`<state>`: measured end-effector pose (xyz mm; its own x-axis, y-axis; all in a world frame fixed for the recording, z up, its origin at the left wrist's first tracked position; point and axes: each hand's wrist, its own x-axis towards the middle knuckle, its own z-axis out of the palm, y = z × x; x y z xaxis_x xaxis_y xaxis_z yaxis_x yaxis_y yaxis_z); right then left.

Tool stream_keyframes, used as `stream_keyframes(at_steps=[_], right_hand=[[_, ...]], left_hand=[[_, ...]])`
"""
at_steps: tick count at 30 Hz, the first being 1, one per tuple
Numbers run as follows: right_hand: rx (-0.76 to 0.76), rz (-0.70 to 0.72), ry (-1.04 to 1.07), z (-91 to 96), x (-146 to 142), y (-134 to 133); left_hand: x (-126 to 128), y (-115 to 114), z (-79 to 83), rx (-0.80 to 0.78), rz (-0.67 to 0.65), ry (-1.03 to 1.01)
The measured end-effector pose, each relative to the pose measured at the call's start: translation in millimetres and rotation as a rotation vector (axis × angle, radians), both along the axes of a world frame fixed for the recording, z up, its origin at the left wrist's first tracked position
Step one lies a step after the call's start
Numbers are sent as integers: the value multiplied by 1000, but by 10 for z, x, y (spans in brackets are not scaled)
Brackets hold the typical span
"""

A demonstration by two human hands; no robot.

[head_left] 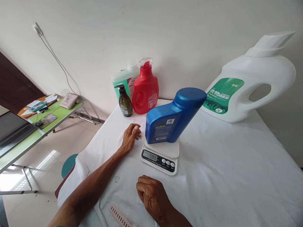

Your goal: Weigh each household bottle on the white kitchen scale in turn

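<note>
A blue bottle (163,124) with a wide round cap and slanted neck stands on a white digital kitchen scale (174,170). The scale's display shows digits, too faint to read surely. To the left of the bottle, my left hand (130,138) rests on the cloth, fingers loosely bent and a little apart, holding nothing and not touching the bottle. In front of the scale, my right hand (152,194) lies closed in a fist, with nothing seen in it.
Behind stand a red detergent bottle (148,91), a brown pump bottle (125,105) and a green liquid bottle (121,77). A large white jug (239,69) stands right. A pink strap (119,216) lies at the front of the white cloth (224,176). A green table (59,115) is left.
</note>
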<state>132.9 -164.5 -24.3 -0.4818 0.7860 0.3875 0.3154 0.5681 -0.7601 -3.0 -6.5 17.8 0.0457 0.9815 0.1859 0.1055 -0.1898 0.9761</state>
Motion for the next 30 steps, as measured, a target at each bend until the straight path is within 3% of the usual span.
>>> stream_keyframes(at_steps=[3,7,9,12,17,23,27,30], right_hand=[[4,-9,-17,-40,-12,-2],[30,-36,-32,-82,-30,-2],[62,-48,-24,-95,-35,1],[117,-54,-12,-111,-37,12],[165,-53,-2,-130,-39,30],[155,-46,-15,-125,-39,34],[127,-49,-27,-160,-45,37],[89,-54,-26,-190,-54,32]], left_hand=[[16,-62,164,71,-16,-40],[107,-176,531,182,-114,-28],[184,-219,703,199,-165,23],[318,-222,856,186,-142,86],[518,-133,879,101,-82,62],[604,-132,863,64,-32,-104],[452,-121,904,45,32,-246],[205,-65,955,112,131,-234]])
